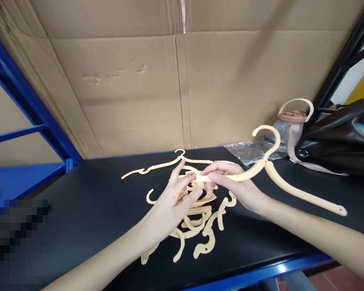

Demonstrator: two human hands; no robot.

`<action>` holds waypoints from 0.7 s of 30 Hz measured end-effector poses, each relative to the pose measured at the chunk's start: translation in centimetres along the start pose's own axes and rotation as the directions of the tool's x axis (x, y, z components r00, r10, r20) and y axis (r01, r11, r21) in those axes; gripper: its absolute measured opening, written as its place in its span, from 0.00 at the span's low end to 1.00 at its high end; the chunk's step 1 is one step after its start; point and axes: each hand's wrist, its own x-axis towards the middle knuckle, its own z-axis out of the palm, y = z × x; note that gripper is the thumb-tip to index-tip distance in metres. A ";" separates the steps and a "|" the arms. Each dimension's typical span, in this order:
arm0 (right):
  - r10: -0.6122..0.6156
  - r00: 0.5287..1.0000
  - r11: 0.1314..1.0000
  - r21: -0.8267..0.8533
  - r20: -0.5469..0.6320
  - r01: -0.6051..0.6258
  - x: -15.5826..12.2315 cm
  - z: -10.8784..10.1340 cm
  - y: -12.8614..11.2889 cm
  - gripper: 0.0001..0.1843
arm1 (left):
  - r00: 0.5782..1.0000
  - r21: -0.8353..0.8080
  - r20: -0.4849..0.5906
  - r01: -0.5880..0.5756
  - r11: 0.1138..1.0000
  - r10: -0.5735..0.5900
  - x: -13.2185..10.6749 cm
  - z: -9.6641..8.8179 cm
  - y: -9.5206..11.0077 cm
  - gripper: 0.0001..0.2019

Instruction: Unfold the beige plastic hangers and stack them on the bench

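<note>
My right hand [238, 184] grips a cream plastic clothes hanger [274, 169] by one arm, thumb and fingers pinching near that arm's end. The hanger's hook curves upward, and its other arm slopes down to the right, with a small hole at the tip. Close to the pinched end is my left hand [171, 202], its fingers apart; whether a fingertip touches the hanger cannot be made out. Beneath both hands lies a pile of loose cream hanger parts [197, 210], partly hidden by my left hand. Behind them, another hanger [164, 165] with a hook lies on the black table.
The black tabletop [87, 202] has a blue metal edge [261, 275]. Cardboard [124, 89] stands behind it. At the right are a clear plastic bag [244, 151], a bottle with a strap [291, 125] and a black bag [336, 133]. A blue frame [33, 101] rises at left.
</note>
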 end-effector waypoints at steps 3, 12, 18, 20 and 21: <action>0.014 1.000 1.000 -0.022 0.023 -0.014 -0.3 0.4 -0.3 0.06 | 0.997 0.130 -0.071 0.021 0.991 -0.012 -0.4 0.1 0.9 0.20; 0.051 0.997 0.999 0.005 0.058 -0.051 -0.7 1.0 -0.2 0.08 | 0.981 0.306 -0.132 -0.099 0.947 0.145 -1.2 0.6 1.4 0.22; 0.080 0.994 0.996 -0.036 0.069 -0.077 -0.7 0.9 0.0 0.09 | 0.998 0.022 0.026 -0.065 0.998 0.065 -0.4 0.3 1.3 0.14; 0.095 0.993 0.995 -0.042 0.070 -0.092 -0.6 0.9 0.1 0.09 | 0.996 -0.171 0.088 0.003 0.985 0.012 0.0 0.2 1.0 0.12; 0.104 0.992 0.994 -0.042 0.071 -0.101 -0.6 0.9 0.2 0.09 | 0.993 -0.256 0.115 0.047 0.966 -0.018 0.1 0.2 0.8 0.11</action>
